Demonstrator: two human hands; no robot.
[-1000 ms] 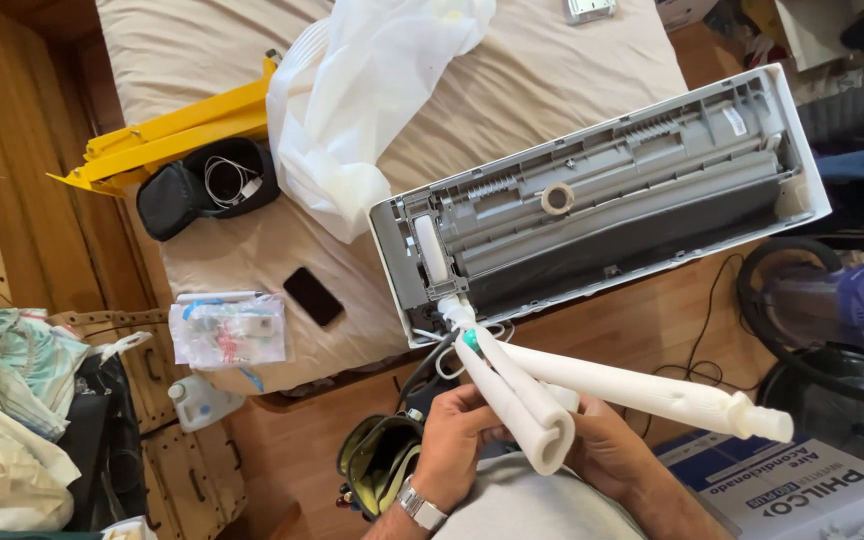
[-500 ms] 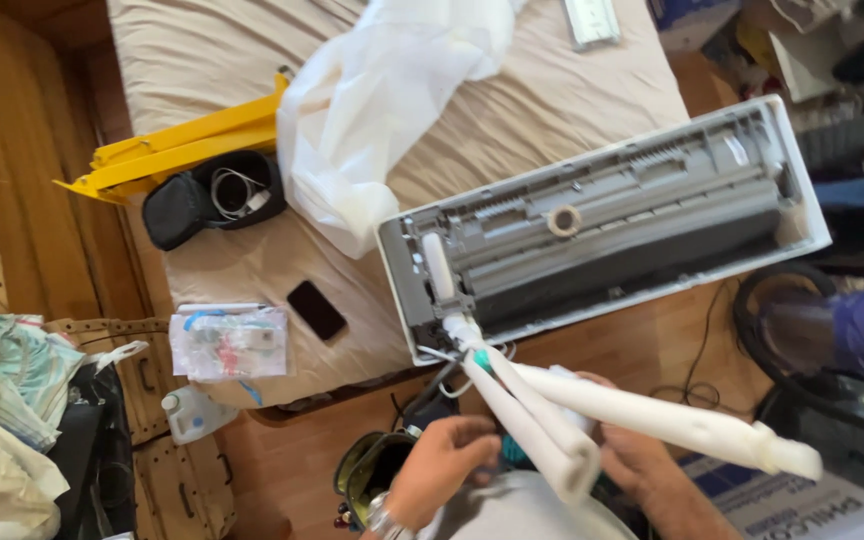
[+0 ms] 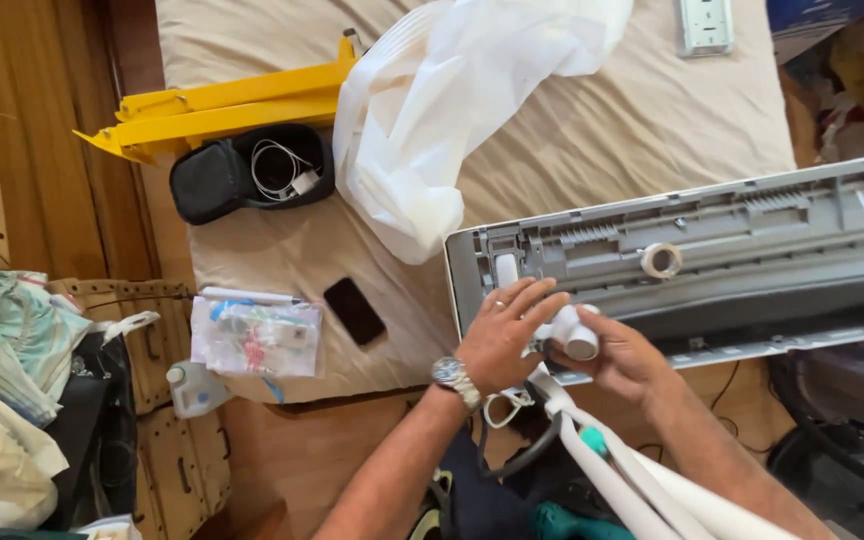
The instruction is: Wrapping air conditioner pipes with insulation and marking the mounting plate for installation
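My left hand [image 3: 504, 335], with a wristwatch and a ring, wraps around a short white tube end [image 3: 574, 335] at the left end of a long grey air-conditioner unit [image 3: 752, 250] lying on its back on the bed. My right hand [image 3: 620, 358] grips the same white tube end from the right. White insulated pipes [image 3: 642, 485] with a teal-tipped piece run from the unit down toward me between my arms. A roll of tape [image 3: 661, 260] rests on the unit.
On the beige bed lie a white plastic bag [image 3: 452, 110], a yellow bracket [image 3: 222, 100], a black pouch with cables [image 3: 247, 170], a black phone [image 3: 354, 310], a clear packet of small parts [image 3: 257, 335] and a white remote [image 3: 704, 25]. Cardboard and bags crowd the left floor.
Both hands have moved up from the long white pipes to the tube end at the unit's left end. The view has shifted, so the unit sits further right.
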